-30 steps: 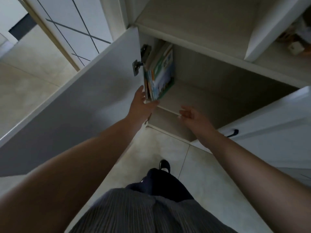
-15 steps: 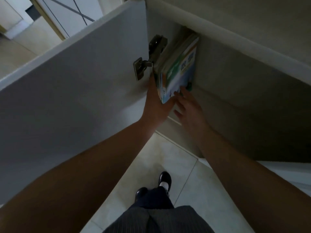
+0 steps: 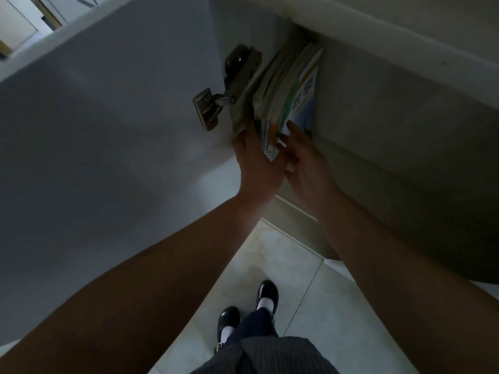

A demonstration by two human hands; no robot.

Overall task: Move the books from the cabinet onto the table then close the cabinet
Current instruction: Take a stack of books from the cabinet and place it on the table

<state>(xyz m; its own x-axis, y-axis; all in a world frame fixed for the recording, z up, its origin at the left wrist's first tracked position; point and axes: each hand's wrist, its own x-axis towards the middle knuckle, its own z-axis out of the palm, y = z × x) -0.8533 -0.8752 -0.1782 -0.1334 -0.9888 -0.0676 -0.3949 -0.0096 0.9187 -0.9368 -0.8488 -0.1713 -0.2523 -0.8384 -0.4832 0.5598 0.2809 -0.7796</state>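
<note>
Books (image 3: 291,95) in cabinet (image 3: 391,109), beside hinge (image 3: 226,85)

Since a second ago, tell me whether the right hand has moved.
Yes. The right hand went left toward the door hinge and now presses the books opposite the left hand.

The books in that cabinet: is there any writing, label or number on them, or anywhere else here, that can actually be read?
Front book cover: large blue characters on the cover, too blurred and slanted to read.
Bottom corner of the book stack: small print on a white and orange strip, too small to read.
Door hinge: no readable marking.
Nothing else carries text.
</note>
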